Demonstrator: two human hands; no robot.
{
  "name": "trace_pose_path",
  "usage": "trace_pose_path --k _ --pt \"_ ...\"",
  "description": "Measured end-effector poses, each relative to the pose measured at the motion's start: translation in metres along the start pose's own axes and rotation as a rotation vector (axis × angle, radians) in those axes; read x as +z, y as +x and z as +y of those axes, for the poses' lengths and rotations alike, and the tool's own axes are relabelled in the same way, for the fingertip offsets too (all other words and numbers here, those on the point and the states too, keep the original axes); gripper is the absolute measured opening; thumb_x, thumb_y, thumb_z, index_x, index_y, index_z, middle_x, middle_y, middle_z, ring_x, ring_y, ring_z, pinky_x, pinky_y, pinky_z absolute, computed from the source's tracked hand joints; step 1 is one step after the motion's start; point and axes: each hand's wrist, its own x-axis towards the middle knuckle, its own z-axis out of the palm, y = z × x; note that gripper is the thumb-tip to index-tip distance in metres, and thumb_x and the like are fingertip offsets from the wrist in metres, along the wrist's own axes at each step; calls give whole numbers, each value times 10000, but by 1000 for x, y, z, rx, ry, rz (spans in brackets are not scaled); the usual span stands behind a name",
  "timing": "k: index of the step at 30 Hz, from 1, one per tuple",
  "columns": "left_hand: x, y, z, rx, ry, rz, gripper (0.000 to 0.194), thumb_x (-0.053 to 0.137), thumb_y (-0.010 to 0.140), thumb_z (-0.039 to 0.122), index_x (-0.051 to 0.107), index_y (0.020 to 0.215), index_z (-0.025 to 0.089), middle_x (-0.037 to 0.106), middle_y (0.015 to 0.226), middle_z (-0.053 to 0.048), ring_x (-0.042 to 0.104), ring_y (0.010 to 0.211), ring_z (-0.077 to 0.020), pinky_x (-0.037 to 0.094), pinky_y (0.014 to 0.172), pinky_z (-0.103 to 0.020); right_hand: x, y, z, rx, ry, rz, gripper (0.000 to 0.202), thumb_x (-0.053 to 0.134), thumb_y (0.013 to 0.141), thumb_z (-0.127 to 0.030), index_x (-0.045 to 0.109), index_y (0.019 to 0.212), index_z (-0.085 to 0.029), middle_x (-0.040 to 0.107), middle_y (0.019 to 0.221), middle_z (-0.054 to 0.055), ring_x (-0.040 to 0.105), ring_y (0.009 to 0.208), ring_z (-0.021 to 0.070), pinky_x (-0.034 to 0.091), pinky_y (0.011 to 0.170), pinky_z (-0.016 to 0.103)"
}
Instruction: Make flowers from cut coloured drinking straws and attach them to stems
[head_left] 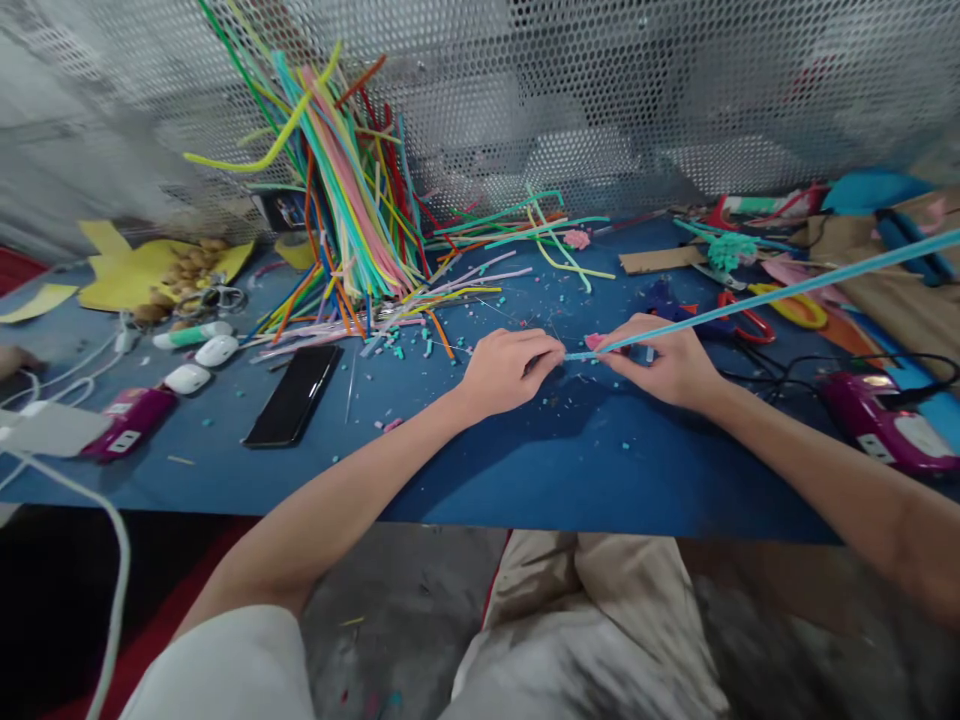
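A long light-blue pipe cleaner (795, 289) runs from between my two hands up to the right edge of the head view. My left hand (506, 370) pinches its near end between thumb and fingers. A short way to the right, my right hand (667, 368) grips the same pipe cleaner, fingers closed. A small pink fuzzy piece (594, 341) shows beside the right fingertips; whether it is held or lies behind them I cannot tell. Both hands are just above the blue tabletop (480, 470), among small clipped bits.
A tall bundle of colourful pipe cleaners (352, 200) leans on the perforated metal panel (585, 90). Left of my hands lie a black phone (292, 396) and a purple power strip (129, 420). On the right are scissors (795, 308), a teal fuzzy cluster (731, 250) and another purple device (889, 425).
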Motion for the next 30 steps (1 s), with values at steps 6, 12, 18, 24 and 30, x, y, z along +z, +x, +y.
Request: trace_pose_path --k 6,12,18,24,30 --pt "-2 0 2 -9 -22 -3 318 396 1036 332 681 955 216 734 946 -4 665 853 -133 405 746 -278 -2 2 -6 -45 -25 18 122 692 866 -234 730 980 -255 769 944 28 679 836 209 538 782 386" --pt "0 -1 0 4 -22 9 303 413 1023 317 687 944 213 738 947 -8 670 833 -126 446 751 -261 -1 2 -8 -11 -33 -20 110 659 890 -273 733 972 -264 765 960 26 678 852 211 539 804 395" --pt "4 -2 -2 32 53 5 309 391 1031 336 676 1024 217 742 1015 -20 688 891 -142 466 764 -256 2 0 -11 152 -39 27 143 642 891 -335 738 922 -234 763 950 43 636 696 183 524 685 367" --pt "5 -3 -2 19 36 27 288 427 1030 368 617 1207 245 733 1081 -8 684 802 -99 474 706 -217 1 1 -17 450 164 24 212 673 851 -392 747 861 -193 735 754 43 624 618 171 480 576 317" --pt "1 -6 -12 253 203 184 222 537 994 379 698 1143 344 751 1074 26 697 846 -102 461 710 -236 8 0 -17 736 568 25 224 755 758 -371 704 689 -165 675 636 32 527 528 121 423 504 274"
